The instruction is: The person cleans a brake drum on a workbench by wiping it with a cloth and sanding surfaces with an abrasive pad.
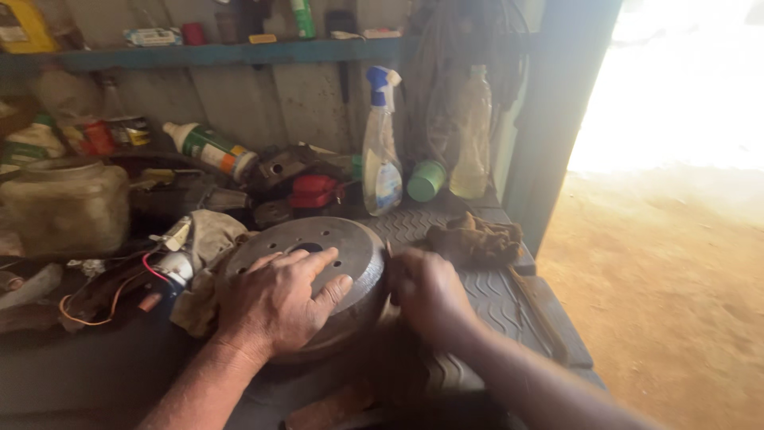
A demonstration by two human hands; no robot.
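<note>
Left hand [274,302] fingers spread flat on brake drum [318,267]; right hand [426,291] closed at its rim. Tilted drum could slip off table [493,295].

Near half of brake drum [334,263] covered by left hand [274,302]; right hand [426,295] blurred, grasp unclear; yellow container [20,24] cropped at top-left edge

Cluttered workbench [493,295] under blue shelf [239,54]; sunlit dirt floor [676,302] beyond doorway.
</note>
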